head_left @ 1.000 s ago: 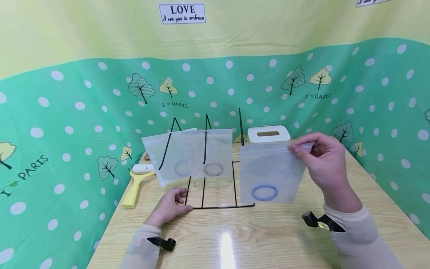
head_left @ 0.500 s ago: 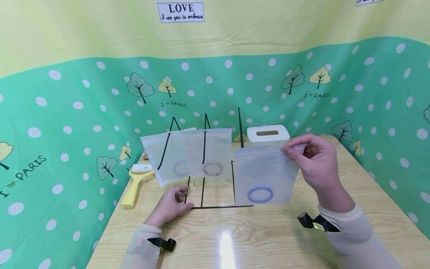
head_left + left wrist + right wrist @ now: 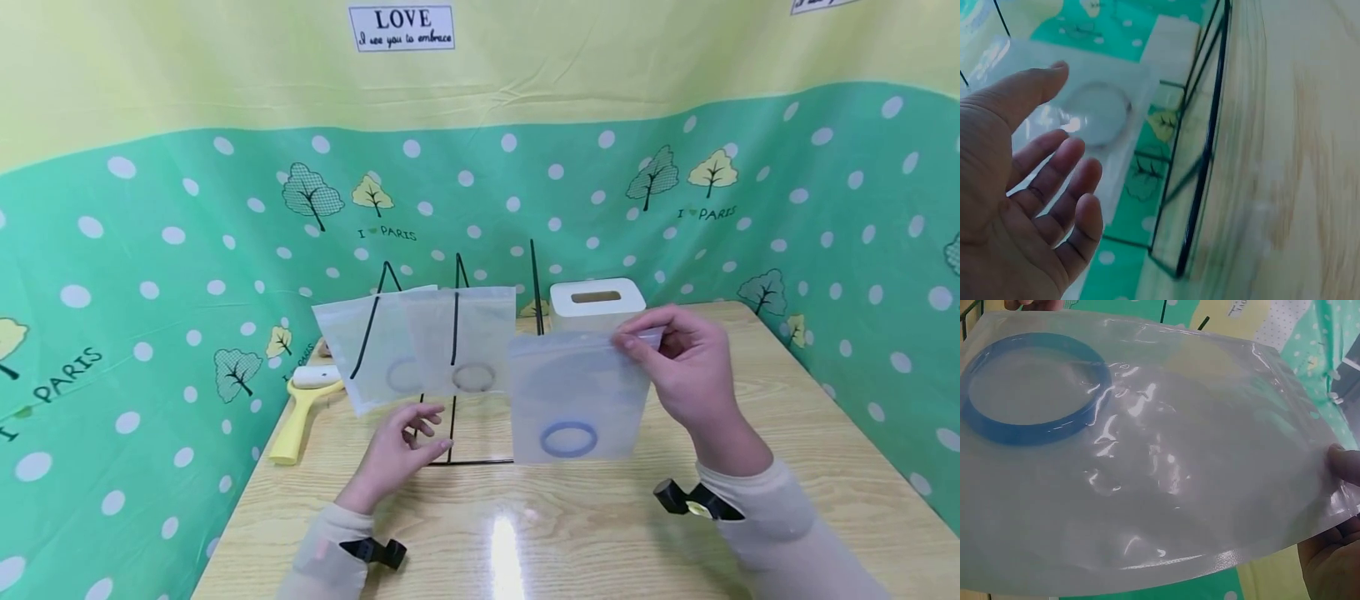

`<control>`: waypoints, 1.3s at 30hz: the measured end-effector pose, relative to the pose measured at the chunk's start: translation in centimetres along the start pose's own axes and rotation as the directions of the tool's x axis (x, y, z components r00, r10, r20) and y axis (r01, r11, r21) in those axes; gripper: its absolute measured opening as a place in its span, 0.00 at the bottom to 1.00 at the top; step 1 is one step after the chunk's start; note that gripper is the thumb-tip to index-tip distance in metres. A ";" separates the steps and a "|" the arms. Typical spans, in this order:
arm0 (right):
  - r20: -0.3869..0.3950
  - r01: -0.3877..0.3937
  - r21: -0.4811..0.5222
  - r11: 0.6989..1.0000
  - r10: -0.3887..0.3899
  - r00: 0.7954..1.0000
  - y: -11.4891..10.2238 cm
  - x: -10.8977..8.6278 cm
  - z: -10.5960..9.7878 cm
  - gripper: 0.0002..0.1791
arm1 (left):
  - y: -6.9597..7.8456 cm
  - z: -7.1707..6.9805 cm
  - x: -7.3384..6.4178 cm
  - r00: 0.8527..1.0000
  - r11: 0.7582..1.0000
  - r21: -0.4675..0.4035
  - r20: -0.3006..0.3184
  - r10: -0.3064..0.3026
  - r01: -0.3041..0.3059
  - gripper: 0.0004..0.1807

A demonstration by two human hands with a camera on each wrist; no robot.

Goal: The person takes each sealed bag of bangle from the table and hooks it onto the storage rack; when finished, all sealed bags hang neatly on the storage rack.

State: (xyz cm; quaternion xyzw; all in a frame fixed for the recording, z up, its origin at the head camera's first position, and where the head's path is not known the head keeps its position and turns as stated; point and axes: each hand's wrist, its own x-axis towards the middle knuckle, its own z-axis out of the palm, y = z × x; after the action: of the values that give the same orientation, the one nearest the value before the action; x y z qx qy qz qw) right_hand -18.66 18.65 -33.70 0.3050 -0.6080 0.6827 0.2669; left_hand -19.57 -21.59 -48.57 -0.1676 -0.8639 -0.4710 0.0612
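My right hand [image 3: 686, 367] pinches the top right corner of a translucent zip bag [image 3: 577, 383]. Low in this bag lies a blue ring [image 3: 1035, 433], plain in the right wrist view. The bag hangs upright in front of the right part of a black wire rack [image 3: 472, 462] with three raised prongs. From two prongs hang similar bags, a tilted left one [image 3: 341, 333] with a pale blue ring and a middle one [image 3: 483, 325] with a greyish ring. My left hand [image 3: 397, 454], fingers loosely bent and holding nothing, hovers by the rack's front left corner.
Behind the held bag stands a white tissue box [image 3: 570, 304] with a slot on top. A yellow-handled lint roller [image 3: 296, 425] lies left of the rack on the wooden table [image 3: 600, 533]. Green patterned fabric [image 3: 225, 192] encloses the back and sides.
My right hand has carried the bag leftward and slightly down, nearer the middle bag. My left hand has come off the rack's front left corner, moving slightly right and up.
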 end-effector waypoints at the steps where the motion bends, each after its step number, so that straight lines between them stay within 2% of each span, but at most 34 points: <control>1: 0.000 -0.006 -0.011 1.000 0.006 1.000 0.0 -0.1 0.1 0.08 | 0.4 0.2 0.0 1.000 1.000 -0.022 0.003 0.008 -0.008 0.28; 8: 0.003 -0.050 -0.100 0.994 0.051 0.999 0.4 -0.4 0.7 0.07 | 2.7 1.5 -0.3 0.995 0.984 -0.152 0.033 0.099 -0.093 0.25; 13: 0.011 -0.056 -0.098 0.994 0.058 0.998 0.5 -0.6 1.4 0.07 | 4.1 2.5 -0.4 0.985 0.970 -0.183 0.035 0.172 -0.162 0.22; 20: 0.014 -0.069 -0.101 0.992 0.071 0.997 0.8 -0.9 1.9 0.07 | 5.5 3.9 -0.3 0.975 0.958 -0.201 0.046 0.219 -0.206 0.18; 24: 0.022 -0.077 -0.095 0.993 0.079 0.997 1.0 -1.0 2.1 0.06 | 6.0 4.9 -0.3 0.964 0.945 -0.201 0.014 0.265 -0.257 0.12; 28: 0.032 -0.081 -0.096 0.992 0.084 0.996 1.0 -0.9 2.4 0.05 | 6.4 5.5 -0.2 0.951 0.935 -0.173 -0.051 0.306 -0.310 0.08; 30: 0.035 -0.084 -0.093 0.992 0.088 0.996 1.0 -0.9 2.5 0.05 | 6.5 5.6 -0.2 0.947 0.935 -0.151 -0.084 0.311 -0.321 0.08; 34: 0.041 -0.085 -0.091 0.992 0.089 0.995 1.1 -0.7 2.8 0.05 | 6.5 5.5 -0.1 0.949 0.946 -0.113 -0.124 0.290 -0.304 0.08; 39: 0.043 -0.088 -0.083 0.993 0.092 0.995 1.3 -0.4 3.0 0.05 | 6.5 5.0 0.1 0.966 0.964 -0.105 -0.111 0.232 -0.243 0.07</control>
State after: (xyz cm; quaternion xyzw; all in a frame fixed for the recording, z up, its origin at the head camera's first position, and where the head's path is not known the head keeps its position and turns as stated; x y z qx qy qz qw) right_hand -19.10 15.52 -34.60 0.2823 -0.6544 0.6614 0.2337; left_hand -17.13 -14.09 -46.14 -0.2501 -0.8043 -0.5179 0.1493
